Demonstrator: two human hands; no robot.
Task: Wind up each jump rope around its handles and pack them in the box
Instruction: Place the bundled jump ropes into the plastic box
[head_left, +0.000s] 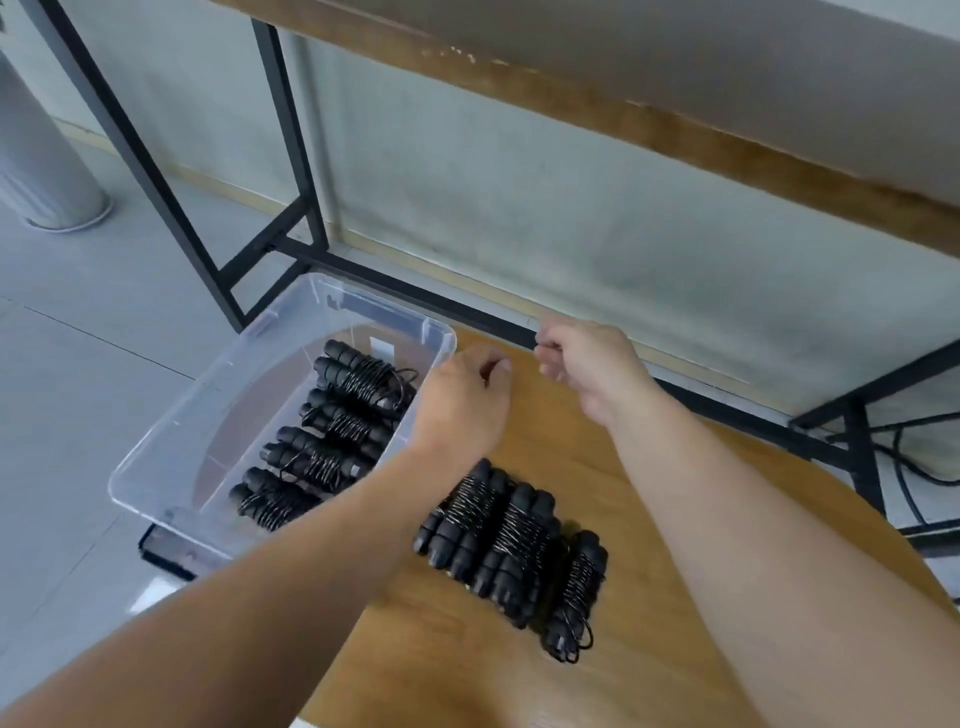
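Note:
A clear plastic box (156, 452) stands at the table's left edge with several wound black jump ropes (332, 415) lying in a row inside. Three more wound jump ropes (511, 535) lie side by side on the round wooden table (649, 597), just right of the box. My left hand (462, 400) hovers over the box's right rim with its fingers curled and nothing visible in them. My right hand (587, 364) is raised over the table's far edge, fingers curled into the palm, also holding nothing that I can see.
A black metal frame (291, 171) carrying a wooden shelf (675, 135) stands behind the table against the wall. Grey floor tiles lie to the left, with a white pillar base (52, 171) at the far left. Black cables (914, 467) run on the floor at right.

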